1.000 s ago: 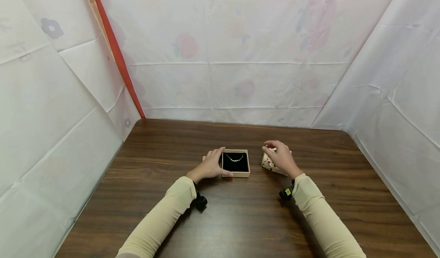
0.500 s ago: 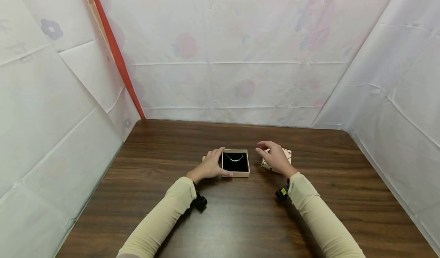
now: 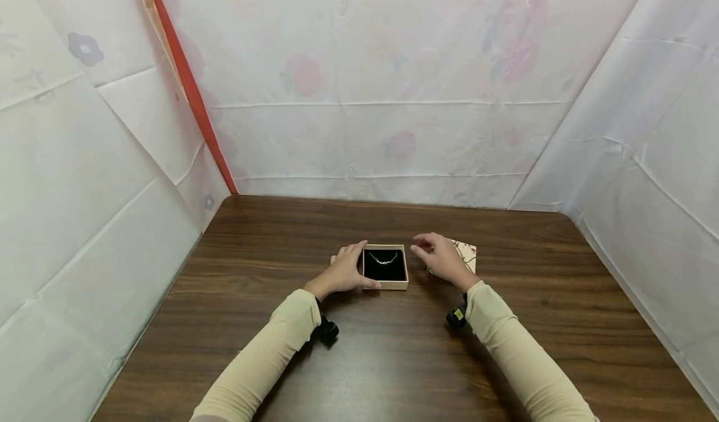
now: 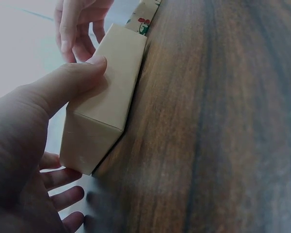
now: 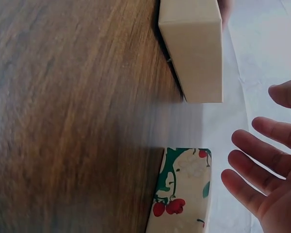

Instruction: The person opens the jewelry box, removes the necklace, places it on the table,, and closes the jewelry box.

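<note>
Your left grip (image 3: 339,271) is grasping the box (image 3: 393,285), thumb on its near wall, fingertips at its far left corner; the box sits just below and right of centre in the head frame. Inside it, a necklace (image 3: 384,261) lies on a black pad (image 3: 384,273). Your right grip (image 3: 444,260) is released, fingers loose, partly covering the lid (image 3: 469,256), which rests on the surface (image 3: 359,347) right of the box.

Cream box (image 4: 117,65), black lining (image 3: 385,273); red-and-green-printed cream lid (image 5: 182,194); necklace (image 3: 384,262) perhaps silver.
</note>
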The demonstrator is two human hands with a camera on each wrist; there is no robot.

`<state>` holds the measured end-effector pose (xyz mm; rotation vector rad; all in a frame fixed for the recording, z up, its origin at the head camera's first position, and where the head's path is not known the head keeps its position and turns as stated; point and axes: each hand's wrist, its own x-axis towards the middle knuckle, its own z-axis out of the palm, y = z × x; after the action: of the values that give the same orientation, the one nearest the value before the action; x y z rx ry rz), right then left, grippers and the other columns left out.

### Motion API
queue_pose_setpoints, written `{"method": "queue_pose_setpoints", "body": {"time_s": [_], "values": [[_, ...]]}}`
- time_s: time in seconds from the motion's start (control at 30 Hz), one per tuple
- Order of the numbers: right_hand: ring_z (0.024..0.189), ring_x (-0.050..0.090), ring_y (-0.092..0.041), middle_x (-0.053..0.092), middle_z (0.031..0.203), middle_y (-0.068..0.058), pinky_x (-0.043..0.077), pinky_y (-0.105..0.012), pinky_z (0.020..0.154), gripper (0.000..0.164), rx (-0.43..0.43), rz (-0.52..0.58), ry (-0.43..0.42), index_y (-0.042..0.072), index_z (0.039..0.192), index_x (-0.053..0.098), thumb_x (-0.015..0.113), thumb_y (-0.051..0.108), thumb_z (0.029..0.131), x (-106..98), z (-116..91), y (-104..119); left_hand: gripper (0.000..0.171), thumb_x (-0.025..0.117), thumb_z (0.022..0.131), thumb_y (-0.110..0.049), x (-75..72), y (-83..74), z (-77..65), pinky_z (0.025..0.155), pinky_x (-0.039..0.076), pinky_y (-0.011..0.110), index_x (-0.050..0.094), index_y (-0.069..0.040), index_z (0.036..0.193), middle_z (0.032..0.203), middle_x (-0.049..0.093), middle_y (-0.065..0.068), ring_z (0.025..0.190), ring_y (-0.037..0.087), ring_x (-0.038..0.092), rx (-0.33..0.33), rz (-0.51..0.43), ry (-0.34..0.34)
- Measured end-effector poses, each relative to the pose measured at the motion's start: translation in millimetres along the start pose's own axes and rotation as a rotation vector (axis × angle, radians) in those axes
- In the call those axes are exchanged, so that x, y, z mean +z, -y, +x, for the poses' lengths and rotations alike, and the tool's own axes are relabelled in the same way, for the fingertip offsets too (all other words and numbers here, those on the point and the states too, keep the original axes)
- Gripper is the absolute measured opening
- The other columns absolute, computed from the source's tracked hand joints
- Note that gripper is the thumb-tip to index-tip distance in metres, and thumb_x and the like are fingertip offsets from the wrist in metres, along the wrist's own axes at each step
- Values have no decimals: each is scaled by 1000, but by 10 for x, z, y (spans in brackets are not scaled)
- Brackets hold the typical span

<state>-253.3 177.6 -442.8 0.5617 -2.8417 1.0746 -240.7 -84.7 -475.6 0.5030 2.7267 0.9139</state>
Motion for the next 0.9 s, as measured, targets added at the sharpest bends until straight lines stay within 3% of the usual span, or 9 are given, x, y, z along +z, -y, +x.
{"method": "queue_pose_setpoints", "body": {"time_s": [0.43,0.67,0.9], "values": [[92,67,-26,70,105,-12,53,-43,83,33,-52,-4,32,1,120,66,62,22,96,156,38,27,115,80,71,-58,6,-14,5,112,20,60,19,-13,157,158,29,16,144,39,24,-1,19,-9],[93,68,-27,69,111,-15,53,-45,84,46,-23,15,76,-1,135,55,61,24,97,207,13,31,114,80,71,-58,0,-28,-1,112,20,61,20,-12,157,158,29,16,145,39,23,-1,11,-9],[94,67,-26,69,111,-14,52,-44,83,48,-1,-22,101,0,138,52,59,26,98,221,-1,29,115,80,71,-59,12,-48,9,113,19,61,19,-13,157,159,28,14,146,39,23,-3,9,-11]]}}
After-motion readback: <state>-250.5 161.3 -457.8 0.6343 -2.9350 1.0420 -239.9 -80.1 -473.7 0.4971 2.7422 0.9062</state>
